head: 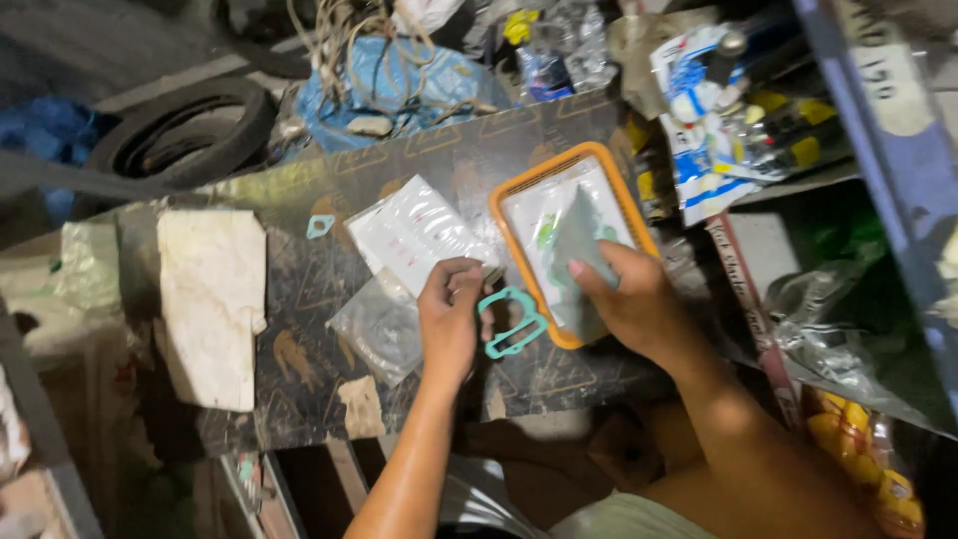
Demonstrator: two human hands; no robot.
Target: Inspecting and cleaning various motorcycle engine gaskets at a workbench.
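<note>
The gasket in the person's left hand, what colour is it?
The gasket in the left hand is teal green; the head view shows it.

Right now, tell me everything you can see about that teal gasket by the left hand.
The flat teal gasket is a thin, roughly rectangular ring with rounded corners and an open middle, with small lugs at its corners; it looks like rubber or gasket paper. It lies flat on the dark patterned board, beside the orange-rimmed tray, its far corner at or just over the tray's rim. The left hand pinches its left edge. The right hand rests on the tray, apart from it.
</note>
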